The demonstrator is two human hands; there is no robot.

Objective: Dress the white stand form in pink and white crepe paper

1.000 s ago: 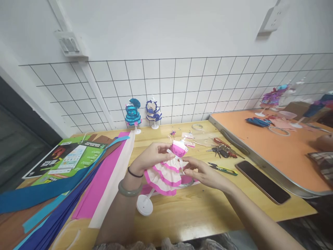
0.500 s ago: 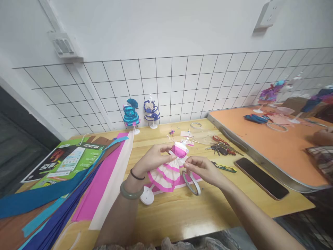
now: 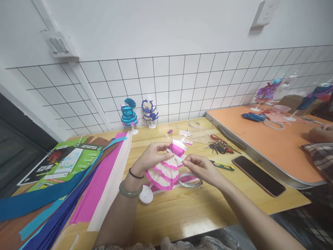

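A small white mannequin (image 3: pixel 179 143) wears a pink bodice and a tiered cream paper skirt with pink bands (image 3: pixel 163 175); it leans back over its round white base (image 3: pixel 146 194). My left hand (image 3: pixel 153 158) is closed on it at the waist, thumb in front. Between my hands a short white strip of tape (image 3: pixel 178 158) slants across the waist. Its right end is pinched by the thumb and fingertips of my right hand (image 3: pixel 199 166). Below that hand a tape roll (image 3: pixel 190 180) lies on a pink paper strip. How the left fingers grip behind the dress is hidden.
Crepe paper strips (image 3: pixel 91 194) and a green printed sheet (image 3: pixel 85 156) cover the left side. Two dressed mannequins (image 3: pixel 129 116) stand by the wall grid. A cutter (image 3: pixel 222 166), keys (image 3: pixel 220 147) and a phone (image 3: pixel 258 175) lie rightward. Another person's hand (image 3: pixel 321 133) rests at the orange table (image 3: pixel 286 149).
The tape roll, which hung tilted under my right hand, now lies flatter on the table. The tape strip now stretches between my hands across the waist. The view has shifted slightly.
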